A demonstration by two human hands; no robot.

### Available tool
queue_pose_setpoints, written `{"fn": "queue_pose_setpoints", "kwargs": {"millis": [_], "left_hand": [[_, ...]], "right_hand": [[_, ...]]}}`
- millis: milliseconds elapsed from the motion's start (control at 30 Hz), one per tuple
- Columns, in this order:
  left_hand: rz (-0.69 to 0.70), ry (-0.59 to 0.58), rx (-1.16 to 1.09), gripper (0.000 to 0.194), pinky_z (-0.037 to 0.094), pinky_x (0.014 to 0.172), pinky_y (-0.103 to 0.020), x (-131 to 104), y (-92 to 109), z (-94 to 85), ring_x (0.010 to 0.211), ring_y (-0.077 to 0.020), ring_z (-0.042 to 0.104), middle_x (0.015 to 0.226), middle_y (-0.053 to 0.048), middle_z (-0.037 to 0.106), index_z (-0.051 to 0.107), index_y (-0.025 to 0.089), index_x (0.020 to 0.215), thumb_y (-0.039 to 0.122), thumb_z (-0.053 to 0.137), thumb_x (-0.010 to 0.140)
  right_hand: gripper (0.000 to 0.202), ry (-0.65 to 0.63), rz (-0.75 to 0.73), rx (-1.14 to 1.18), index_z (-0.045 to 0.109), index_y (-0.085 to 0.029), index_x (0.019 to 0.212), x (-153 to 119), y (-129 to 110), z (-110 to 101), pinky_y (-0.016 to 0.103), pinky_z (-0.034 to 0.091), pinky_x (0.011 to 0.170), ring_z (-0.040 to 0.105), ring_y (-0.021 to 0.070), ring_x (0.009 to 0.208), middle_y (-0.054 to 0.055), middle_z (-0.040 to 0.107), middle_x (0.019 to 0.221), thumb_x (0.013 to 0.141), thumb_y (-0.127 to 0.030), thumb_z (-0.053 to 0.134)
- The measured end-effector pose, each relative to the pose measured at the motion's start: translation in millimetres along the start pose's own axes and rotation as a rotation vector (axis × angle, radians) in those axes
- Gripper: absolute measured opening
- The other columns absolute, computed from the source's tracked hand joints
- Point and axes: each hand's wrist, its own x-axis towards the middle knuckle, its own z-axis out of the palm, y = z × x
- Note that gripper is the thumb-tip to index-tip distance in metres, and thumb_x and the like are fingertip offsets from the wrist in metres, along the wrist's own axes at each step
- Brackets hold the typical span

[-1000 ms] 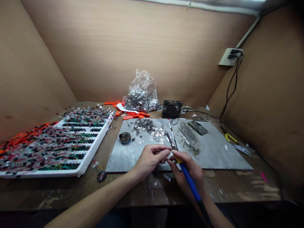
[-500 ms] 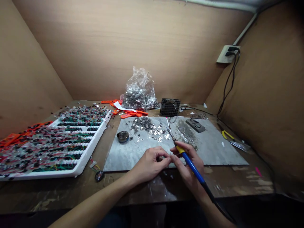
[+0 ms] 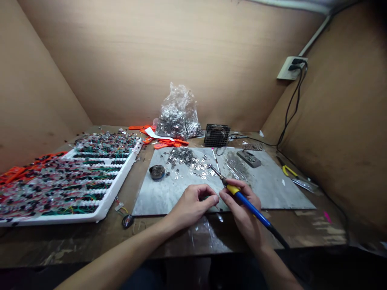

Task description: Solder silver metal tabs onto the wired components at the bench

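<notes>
My right hand (image 3: 246,213) grips a blue and yellow soldering iron (image 3: 252,207), whose metal tip points up and left over the small metal tabs (image 3: 204,167). My left hand (image 3: 189,207) pinches a small part with thin wires (image 3: 218,208) between thumb and fingers; most of it is hidden. Both hands are above the front edge of the grey board (image 3: 151,203), their fingertips a little apart. A dark round tin (image 3: 157,172) sits beyond my left hand. Behind my right hand lies a grey soldering iron stand (image 3: 249,158) with a wire coil.
To the left, a white foam tray (image 3: 101,211) carries rows of wired parts. At the back are a clear bag (image 3: 178,114) of metal tabs, orange plastic pieces (image 3: 165,143) and a small black fan (image 3: 217,135). Yellow-handled pliers (image 3: 289,171) lie at right, below a wall socket (image 3: 292,68).
My fingertips, together before, have separated slightly. The soldering iron's tip has shifted a little left and down, and the wired part now shows below my left fingertips.
</notes>
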Motion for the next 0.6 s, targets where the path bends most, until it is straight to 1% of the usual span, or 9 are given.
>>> {"fn": "queue_pose_setpoints", "kwargs": {"millis": [100, 200, 300, 367, 400, 467, 533, 600], "left_hand": [[0.012, 0.02, -0.069, 0.019, 0.047, 0.076, -0.026, 1.8, -0.3, -0.9, 0.079, -0.0149, 0.063, 0.081, -0.001, 0.072, 0.073, 0.015, 0.085, 0.033, 0.07, 0.091], [0.016, 0.013, -0.067, 0.02, 0.047, 0.073, -0.026, 1.7, 0.7, -2.4, 0.075, -0.0142, 0.062, 0.078, -0.001, 0.071, 0.075, 0.015, 0.084, 0.033, 0.071, 0.091], [0.03, 0.009, 0.022, 0.019, 0.046, 0.072, -0.026, -0.4, 2.9, -2.3, 0.075, -0.0147, 0.063, 0.079, -0.001, 0.074, 0.077, 0.015, 0.084, 0.031, 0.069, 0.091], [0.048, 0.011, 0.108, 0.017, 0.046, 0.073, -0.026, -2.1, 4.5, -0.7, 0.077, -0.0154, 0.065, 0.081, -0.002, 0.076, 0.079, 0.016, 0.085, 0.027, 0.068, 0.091], [0.059, 0.007, 0.146, 0.016, 0.045, 0.074, -0.026, -2.8, 5.1, 0.3, 0.078, -0.0156, 0.065, 0.081, -0.002, 0.076, 0.079, 0.016, 0.085, 0.025, 0.066, 0.09], [0.072, -0.001, 0.194, 0.017, 0.045, 0.073, -0.026, -3.6, 5.9, 2.2, 0.078, -0.0158, 0.065, 0.081, -0.001, 0.076, 0.079, 0.016, 0.087, 0.022, 0.064, 0.089], [0.07, 0.001, 0.214, 0.017, 0.044, 0.072, -0.026, -3.9, 6.1, 3.0, 0.079, -0.0159, 0.065, 0.082, -0.001, 0.076, 0.079, 0.016, 0.089, 0.022, 0.063, 0.09], [0.057, 0.005, 0.211, 0.017, 0.044, 0.072, -0.026, -3.5, 5.8, 2.4, 0.079, -0.0158, 0.065, 0.083, -0.001, 0.076, 0.078, 0.016, 0.09, 0.024, 0.064, 0.09]], "right_hand": [[0.034, -0.001, -0.003, -0.022, 0.067, -0.027, 0.117, 0.4, 0.8, -0.7, 0.024, 0.057, 0.068, 0.069, 0.015, 0.076, -0.001, 0.074, 0.087, 0.087, -0.035, 0.081], [0.034, 0.006, -0.032, -0.065, 0.068, -0.027, 0.118, 0.3, 2.7, -1.7, 0.025, 0.057, 0.067, 0.07, 0.0159, 0.078, -0.001, 0.074, 0.088, 0.087, -0.035, 0.081], [0.041, 0.019, -0.104, -0.104, 0.066, -0.028, 0.124, -1.0, 6.8, -1.7, 0.028, 0.06, 0.075, 0.073, 0.0178, 0.086, 0.001, 0.076, 0.095, 0.086, -0.035, 0.081], [0.046, -0.017, -0.145, -0.126, 0.065, -0.029, 0.129, -2.5, 9.4, -0.9, 0.029, 0.061, 0.079, 0.074, 0.0188, 0.091, 0.001, 0.076, 0.101, 0.086, -0.034, 0.082], [0.046, -0.045, -0.156, -0.132, 0.065, -0.029, 0.129, -3.3, 10.1, -0.2, 0.03, 0.062, 0.08, 0.075, 0.019, 0.092, 0.002, 0.076, 0.103, 0.086, -0.034, 0.082], [0.039, -0.08, -0.156, -0.129, 0.067, -0.028, 0.125, -4.3, 9.8, 1.3, 0.029, 0.062, 0.077, 0.075, 0.0184, 0.088, 0.002, 0.077, 0.1, 0.089, -0.033, 0.079], [0.032, -0.052, -0.154, -0.115, 0.069, -0.026, 0.119, -4.6, 7.4, 2.8, 0.027, 0.062, 0.073, 0.074, 0.0168, 0.082, 0.001, 0.076, 0.093, 0.09, -0.034, 0.078], [0.03, -0.013, -0.154, -0.114, 0.069, -0.025, 0.117, -4.2, 4.3, 3.8, 0.025, 0.061, 0.071, 0.073, 0.0149, 0.077, -0.001, 0.075, 0.088, 0.09, -0.033, 0.079]]}}
